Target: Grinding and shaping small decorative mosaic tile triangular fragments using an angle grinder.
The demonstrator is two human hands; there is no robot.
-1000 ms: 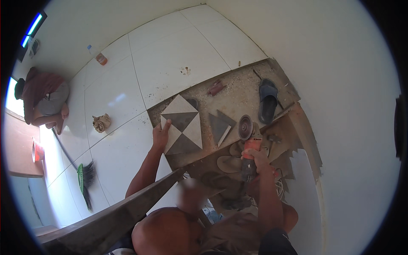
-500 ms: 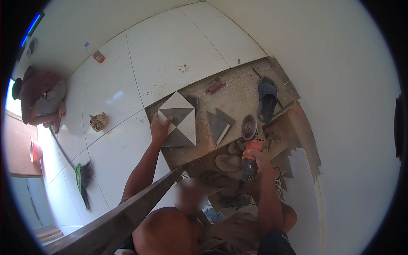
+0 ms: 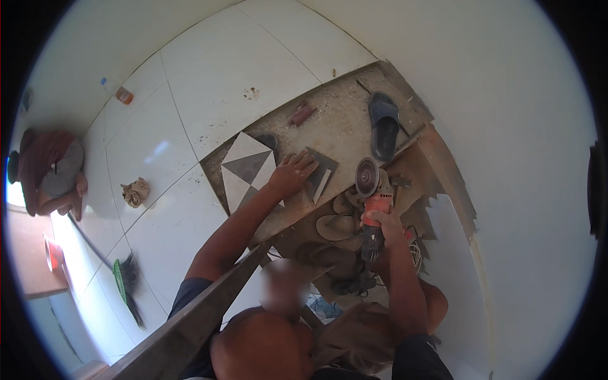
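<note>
White floor tiles (image 3: 215, 82) border rough bare concrete (image 3: 342, 117), where dark triangular tile pieces (image 3: 325, 162) lie beneath the left hand (image 3: 295, 174), its fingers spread; the right hand (image 3: 387, 225) wraps an angle grinder (image 3: 377, 204).

- Short dark left sleeve (image 3: 189, 295)
- Dark right sleeve (image 3: 418, 360) with small pale mark (image 3: 432, 346)
- Creased grey-brown shorts (image 3: 358, 337)
- Bare left hand (image 3: 295, 174), bare right hand (image 3: 386, 224)

On the white floor (image 3: 212, 95), a bottle (image 3: 124, 95), a crumpled bag (image 3: 134, 192) and a broom (image 3: 130, 278) are seen. The gritty bare strip (image 3: 342, 114) beside the white tiling is partly covered by a patterned tile (image 3: 248, 167), dark pieces (image 3: 329, 162), a sandal (image 3: 384, 126) and a dull-red scrap (image 3: 303, 114).
</note>
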